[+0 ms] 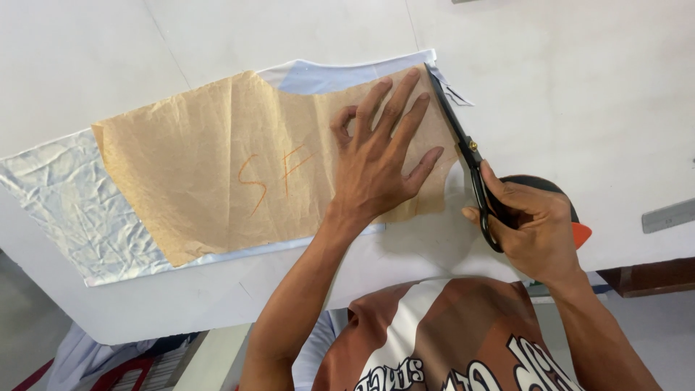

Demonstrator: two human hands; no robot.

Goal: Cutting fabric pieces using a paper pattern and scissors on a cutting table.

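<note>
My left hand (380, 156) lies flat, fingers spread, pressing a brown paper pattern (217, 166) onto pale blue-white fabric (69, 210) on the white table (579, 87). My right hand (532, 224) grips black scissors (463, 145). Their blades run along the pattern's right edge, with the tips at the fabric's far corner. The scissor handles are mostly hidden inside my fingers. Orange handwritten marks sit in the middle of the pattern.
A round black and orange object (575, 228) lies under my right hand near the table's edge. A grey metal ruler (670, 215) rests at the right. A small offcut of fabric (456, 94) lies beside the scissor tips. Below the table edge are cloth and red items.
</note>
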